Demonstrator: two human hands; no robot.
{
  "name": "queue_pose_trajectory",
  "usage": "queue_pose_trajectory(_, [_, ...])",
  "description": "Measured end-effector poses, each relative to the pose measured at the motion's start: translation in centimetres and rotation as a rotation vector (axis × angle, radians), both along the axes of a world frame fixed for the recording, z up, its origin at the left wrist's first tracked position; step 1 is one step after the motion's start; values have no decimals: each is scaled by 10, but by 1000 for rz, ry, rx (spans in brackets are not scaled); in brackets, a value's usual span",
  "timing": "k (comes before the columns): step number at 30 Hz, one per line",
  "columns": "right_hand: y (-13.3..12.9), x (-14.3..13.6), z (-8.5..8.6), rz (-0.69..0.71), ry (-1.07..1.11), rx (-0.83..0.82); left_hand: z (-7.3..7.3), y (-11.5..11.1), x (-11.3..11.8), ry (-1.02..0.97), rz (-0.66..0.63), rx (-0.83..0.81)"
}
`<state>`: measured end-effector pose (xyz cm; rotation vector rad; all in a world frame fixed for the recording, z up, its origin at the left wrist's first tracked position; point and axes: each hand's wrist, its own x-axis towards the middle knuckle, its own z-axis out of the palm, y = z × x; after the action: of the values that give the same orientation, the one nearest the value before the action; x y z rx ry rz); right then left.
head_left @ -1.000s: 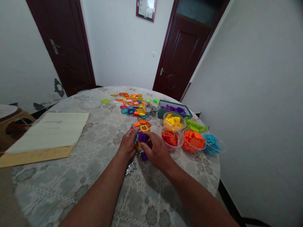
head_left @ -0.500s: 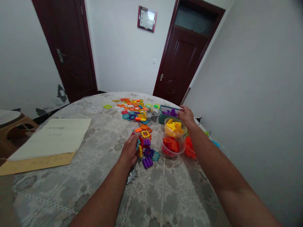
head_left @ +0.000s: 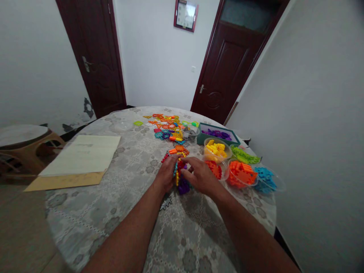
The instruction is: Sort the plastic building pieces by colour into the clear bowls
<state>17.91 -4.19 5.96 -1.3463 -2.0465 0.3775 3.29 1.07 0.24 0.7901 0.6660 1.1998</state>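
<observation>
My left hand (head_left: 167, 175) is closed around several interlocking plastic building pieces (head_left: 177, 175) in yellow, teal and red. My right hand (head_left: 201, 175) meets them from the other side, its thumb and index finger curled against the pieces; just what lies between its fingertips is partly hidden. Below the fingers, a purple piece (head_left: 183, 188) lies on the table. Just beyond the hands are orange pieces (head_left: 179, 150). A grey notched piece (head_left: 166, 203) lies near my left wrist, partly covered by it.
Right of my hands stand clear tubs of yellow pieces (head_left: 216, 148), red pieces (head_left: 214, 168), orange pieces (head_left: 242, 173) and blue pieces (head_left: 265, 179). Green pieces (head_left: 245, 155) lie behind them. A teal box (head_left: 201, 139) holds purple pieces. Mixed pieces (head_left: 166, 127) spread farther back; pale sheets (head_left: 82, 153) lie left.
My right hand has come from the box of purple pieces back to the pieces at my left hand. The view has shifted, and the tubs on the right now show more fully.
</observation>
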Motion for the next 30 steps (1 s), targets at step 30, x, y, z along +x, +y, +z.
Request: queue_pose_trajectory(30, [-16,96,-18,-654,-64,379,-4,6,-5,-63,-16,-207])
